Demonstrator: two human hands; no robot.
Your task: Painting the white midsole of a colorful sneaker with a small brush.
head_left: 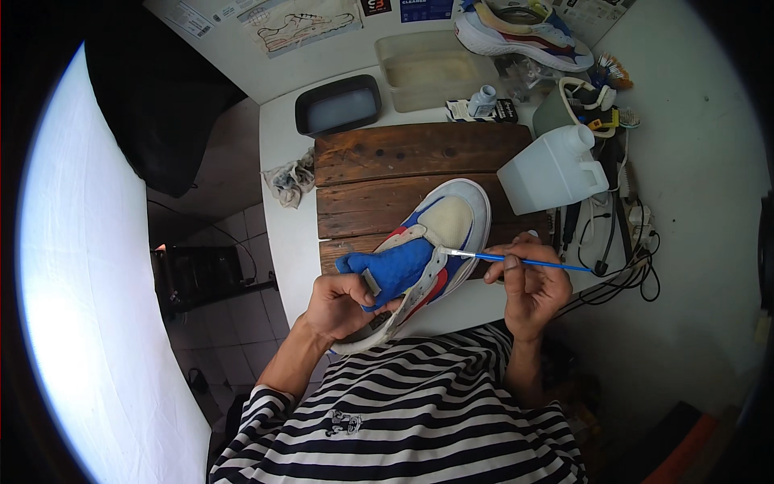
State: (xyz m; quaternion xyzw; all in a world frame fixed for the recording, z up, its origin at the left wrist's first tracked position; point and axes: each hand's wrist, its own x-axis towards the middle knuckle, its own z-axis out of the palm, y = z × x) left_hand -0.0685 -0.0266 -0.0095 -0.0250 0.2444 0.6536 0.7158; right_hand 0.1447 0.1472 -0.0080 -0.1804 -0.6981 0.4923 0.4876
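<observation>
A sneaker (453,224) with a cream toe, grey rim and red and blue sides rests at a slant, its toe over the wooden board and its heel toward me. My left hand (339,306) is closed on the blue padded tongue (395,270), thumb on top near a small pale label, other fingers partly hidden by the shoe. No laces run through the eyelets. Between the fingers of my right hand (534,292) is a thin blue paintbrush (542,262), pinched near its ferrule. Its pale bristles touch or nearly touch the eyelet edge beside the toe.
Behind the slatted wooden board (363,206) stand a black tray (337,106) of cloudy liquid, a clear tub (403,93) and a small bottle (483,101). A white jug (548,173) leans rightward, near tangled cables (641,278). A crumpled cloth (289,181) lies left; another sneaker (524,40) sits at the back.
</observation>
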